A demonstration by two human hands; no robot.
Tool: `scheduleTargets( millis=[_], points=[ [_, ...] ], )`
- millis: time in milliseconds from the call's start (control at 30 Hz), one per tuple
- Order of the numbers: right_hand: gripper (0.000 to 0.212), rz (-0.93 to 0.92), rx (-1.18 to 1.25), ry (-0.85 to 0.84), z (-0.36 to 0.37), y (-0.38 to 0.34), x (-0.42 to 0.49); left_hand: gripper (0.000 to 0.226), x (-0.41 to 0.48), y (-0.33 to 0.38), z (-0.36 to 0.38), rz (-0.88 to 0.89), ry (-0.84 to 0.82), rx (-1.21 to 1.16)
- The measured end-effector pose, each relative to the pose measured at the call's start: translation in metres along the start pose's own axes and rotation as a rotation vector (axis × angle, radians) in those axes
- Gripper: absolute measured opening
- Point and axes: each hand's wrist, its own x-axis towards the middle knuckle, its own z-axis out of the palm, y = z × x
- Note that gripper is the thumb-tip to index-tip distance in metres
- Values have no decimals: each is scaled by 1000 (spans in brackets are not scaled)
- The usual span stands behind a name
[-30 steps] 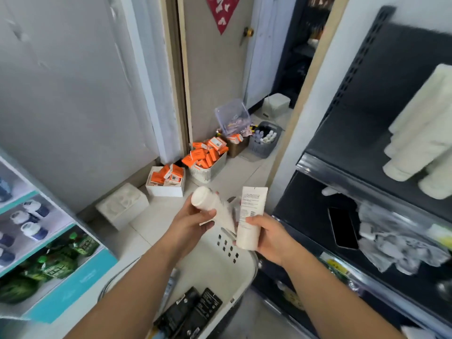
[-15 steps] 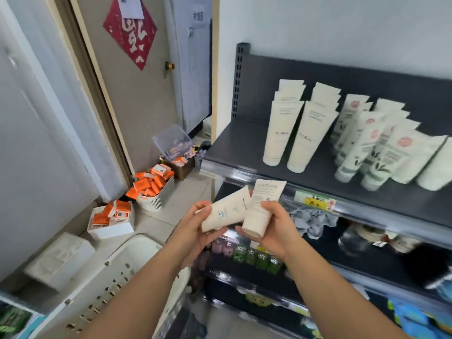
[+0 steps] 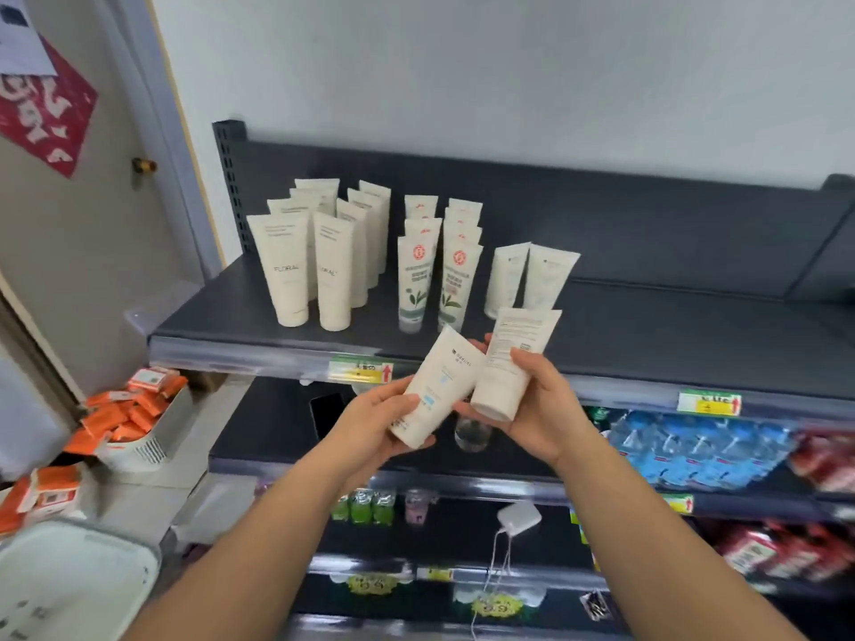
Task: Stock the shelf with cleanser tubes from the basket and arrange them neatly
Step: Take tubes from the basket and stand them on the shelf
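Dark shelf unit (image 3: 671, 326) fills the centre and right. Top board is stocked on its left part only; the right part is bare board.

Beige door (image 3: 69, 247) is seen at far left, with a red paper (image 3: 41, 104) stuck on it.

White basket (image 3: 74, 580) is seen at bottom left on the floor, cut off by the frame edge; contents can't be made out.

Stock on the top board, all standing cap-down:
- cream tubes (image 3: 287, 270), two columns, leftmost
- green-leaf tubes (image 3: 414, 279), two columns, just to their right
- two plain white tubes (image 3: 532, 279) side by side, right of those

Orange boxes (image 3: 129, 414) are piled in a tray on the floor at left. Blue packs (image 3: 694, 446) and red packs (image 3: 823, 460) are stocked on the lower board at right.

Left hand (image 3: 370, 423) is wrapped round the lower half of the left cleanser tube (image 3: 439, 386): tilted, crimp end up-right, front label toward the camera.

Right hand (image 3: 541, 409) is wrapped round the right cleanser tube (image 3: 513, 358): near upright, cap down, printed back toward the camera.

Both tubes are held in the air in front of the top board's front edge, below the plain white pair, and overlap each other at mid-length. Neither is on the board.

Yellow price tags (image 3: 361, 370) are clipped on the front rail.
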Motion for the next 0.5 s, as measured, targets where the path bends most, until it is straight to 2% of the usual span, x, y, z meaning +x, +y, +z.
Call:
scheduleTargets(
  millis=[133, 333, 500],
  points=[
    [44, -70, -63, 23, -18, -38, -21, 33, 19, 4, 53, 0, -88, 5],
    [52, -150, -118, 79, -46, -68, -24, 29, 45, 9, 100, -31, -129, -26],
    [30, -227, -190, 169, -56, -82, -13, 35, 71, 18, 111, 92, -141, 73]
  ],
)
